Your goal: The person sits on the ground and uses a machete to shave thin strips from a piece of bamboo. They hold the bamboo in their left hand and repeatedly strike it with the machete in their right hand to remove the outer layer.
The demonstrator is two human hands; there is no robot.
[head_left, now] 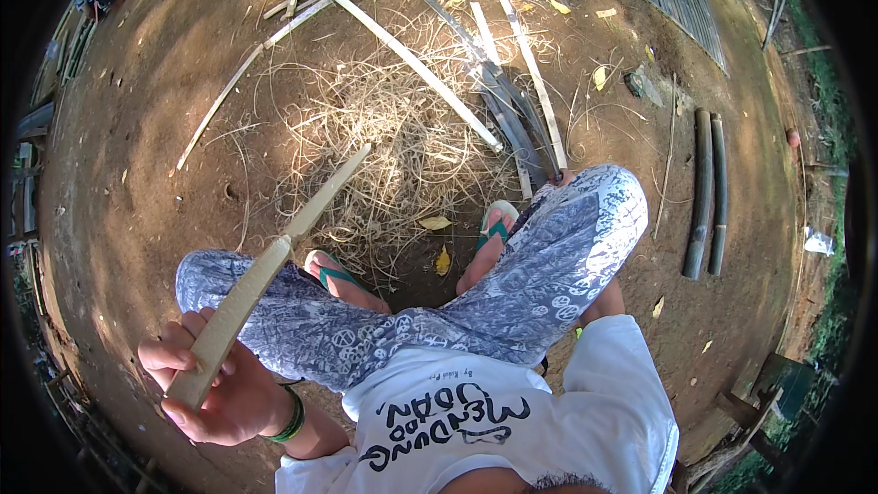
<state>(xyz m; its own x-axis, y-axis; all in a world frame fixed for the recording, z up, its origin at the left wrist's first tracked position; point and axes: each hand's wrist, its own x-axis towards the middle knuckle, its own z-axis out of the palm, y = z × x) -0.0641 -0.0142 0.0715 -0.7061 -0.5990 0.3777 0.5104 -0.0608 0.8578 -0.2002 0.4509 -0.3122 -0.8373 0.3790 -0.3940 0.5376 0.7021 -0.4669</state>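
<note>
My left hand [212, 384] is closed around the lower end of a split bamboo strip [240, 302]. The pale strip slants up and away over my left knee, with a node ridge partway along and a narrower far end. Most of my right hand is hidden behind my right knee; only a little skin [565, 177] shows at its far side, beside long dark bamboo pieces [512, 119]. Whether it grips one of them cannot be made out. Between my sandalled feet and beyond lies a heap of thin bamboo shavings [375, 119].
Pale bamboo strips [416, 69] lie across and around the shavings. Two dark bamboo poles [701, 192] rest on the dirt to the right. A slatted bamboo panel [672, 5] is at the far right, and a dark green object [782, 375] stands at the lower right.
</note>
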